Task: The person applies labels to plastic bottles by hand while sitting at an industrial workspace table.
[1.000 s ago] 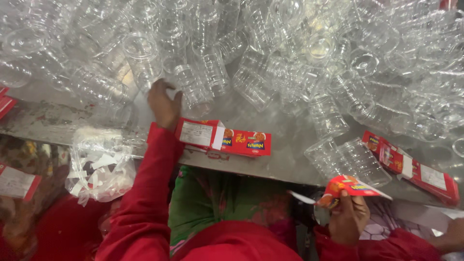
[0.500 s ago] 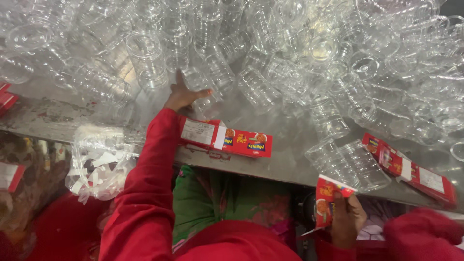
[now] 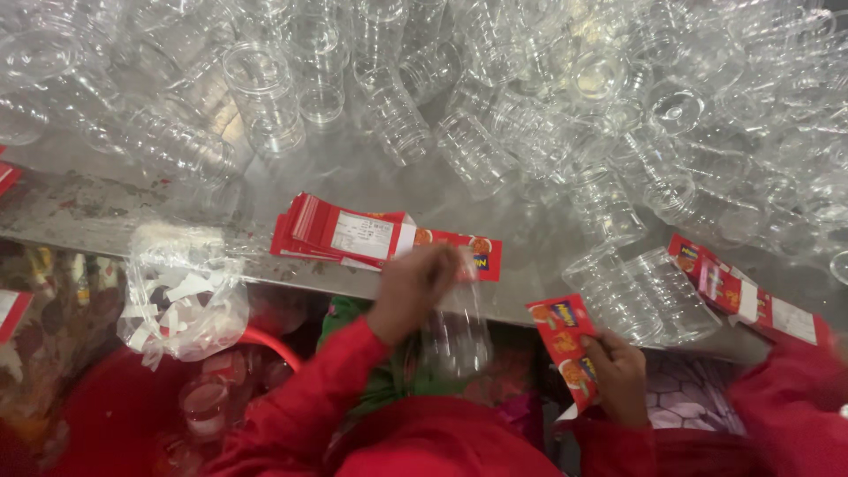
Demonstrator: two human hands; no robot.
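Note:
My left hand grips a clear plastic jar by its upper part and holds it just below the table's near edge, over my lap. My right hand pinches a red printed label to the right of the jar, a short gap apart from it. Both sleeves are red. A stack of red and white labels lies on the metal table right above my left hand. A large heap of clear plastic jars covers the far part of the table.
A second stack of red labels lies at the table's right edge. A clear bag of white paper strips hangs off the near edge at left. Below it stands a red tub with jars inside.
My left hand reached into the jar heap, took a jar and drew it back down to my lap. The right hand kept its label and shifted slightly towards the jar.

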